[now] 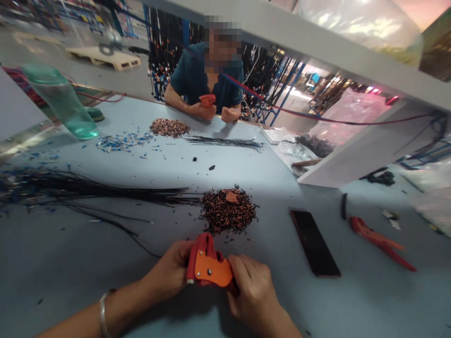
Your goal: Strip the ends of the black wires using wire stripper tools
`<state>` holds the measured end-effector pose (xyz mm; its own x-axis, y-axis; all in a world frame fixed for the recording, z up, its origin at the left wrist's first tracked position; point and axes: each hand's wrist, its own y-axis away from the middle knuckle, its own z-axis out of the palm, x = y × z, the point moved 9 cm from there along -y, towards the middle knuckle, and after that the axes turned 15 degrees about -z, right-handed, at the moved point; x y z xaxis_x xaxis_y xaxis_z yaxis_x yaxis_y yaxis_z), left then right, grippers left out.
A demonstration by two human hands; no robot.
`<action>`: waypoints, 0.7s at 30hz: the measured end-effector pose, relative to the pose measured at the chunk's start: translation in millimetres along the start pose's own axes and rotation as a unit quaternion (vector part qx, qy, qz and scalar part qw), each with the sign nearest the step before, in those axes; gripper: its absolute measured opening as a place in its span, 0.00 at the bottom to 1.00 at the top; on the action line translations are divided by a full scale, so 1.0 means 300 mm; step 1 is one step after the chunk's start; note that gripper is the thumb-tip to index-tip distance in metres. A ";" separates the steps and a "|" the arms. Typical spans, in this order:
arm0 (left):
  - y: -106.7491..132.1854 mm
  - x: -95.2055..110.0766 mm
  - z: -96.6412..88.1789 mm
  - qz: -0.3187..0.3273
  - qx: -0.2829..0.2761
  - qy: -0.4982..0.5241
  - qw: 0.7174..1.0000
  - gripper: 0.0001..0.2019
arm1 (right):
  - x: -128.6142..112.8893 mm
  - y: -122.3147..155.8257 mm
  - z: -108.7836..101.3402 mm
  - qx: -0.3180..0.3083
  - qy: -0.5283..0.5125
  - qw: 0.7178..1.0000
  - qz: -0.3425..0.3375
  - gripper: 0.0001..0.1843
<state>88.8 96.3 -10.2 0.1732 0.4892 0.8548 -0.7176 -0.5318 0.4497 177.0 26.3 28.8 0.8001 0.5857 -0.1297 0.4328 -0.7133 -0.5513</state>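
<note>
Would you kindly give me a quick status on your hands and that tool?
Left hand and right hand both grip the orange wire stripper. Pile of wire offcuts just ahead. Phone lies to the right.

Bare forearms, sleeveless, silver bangle [103,313] on left wrist, two hands

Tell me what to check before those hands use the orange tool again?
1. Both hands on tool: left hand and right hand grip the orange tool. Ok.
2. Wire loaded in it: cannot tell.
3. Black wire bundle lies nearby: ok.
4. Pile of cut bits sits apart from the hands: ok.
5. Phone lies beside the hands, untouched: ok.
6. Co-worker's hands are across the table: ok.
</note>
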 end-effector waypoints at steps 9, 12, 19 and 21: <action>-0.007 -0.006 -0.031 0.025 0.030 -0.013 0.999 0.02 | 0.016 -0.009 0.015 -0.011 0.017 1.000 0.005 0.15; -0.005 -0.003 -0.036 0.026 0.051 -0.041 0.998 0.02 | 0.022 -0.012 0.017 -0.010 0.023 1.000 0.000 0.14; 0.008 0.010 -0.041 0.047 0.079 -0.065 0.994 0.04 | 0.028 -0.009 0.017 -0.003 0.030 1.000 -0.006 0.13; 0.010 0.012 -0.034 0.053 0.067 -0.067 0.994 0.01 | 0.024 -0.008 0.014 0.002 0.030 1.000 -0.004 0.13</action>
<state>80.4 103.4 -8.2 0.1960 0.3337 0.9221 -0.6411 -0.6679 0.3779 180.2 33.8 25.8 0.8199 0.5675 -0.0756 0.4382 -0.7070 -0.5551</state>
